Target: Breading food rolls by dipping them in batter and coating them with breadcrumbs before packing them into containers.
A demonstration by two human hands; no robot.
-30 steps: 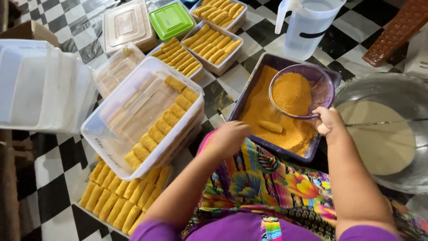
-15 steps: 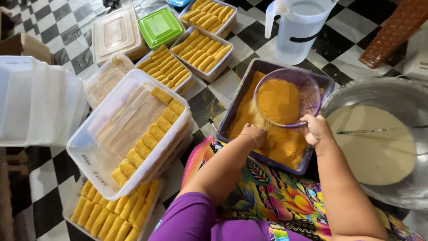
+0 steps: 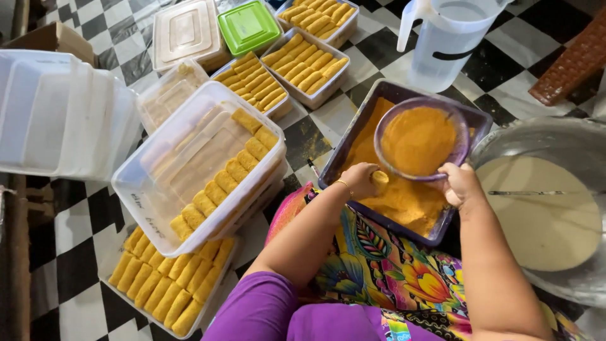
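At frame centre, the left hand pinches what looks like a crumbed roll over the crumb tray, while the right hand grips the purple bowl; the coating step, and next it calls for rolling it through the crumbs.

Short purple sleeves leave both forearms bare. A thin gold bangle circles the wrist just behind the left hand. A bright floral garment covers the lap below both hands.

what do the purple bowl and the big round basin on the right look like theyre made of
Purple bowl: probably plastic, since its thin rim looks translucent and glossy. Big round basin: apparently metal, given its grey, dull-shiny wall with soft reflections, though aluminium or steel cannot be told.
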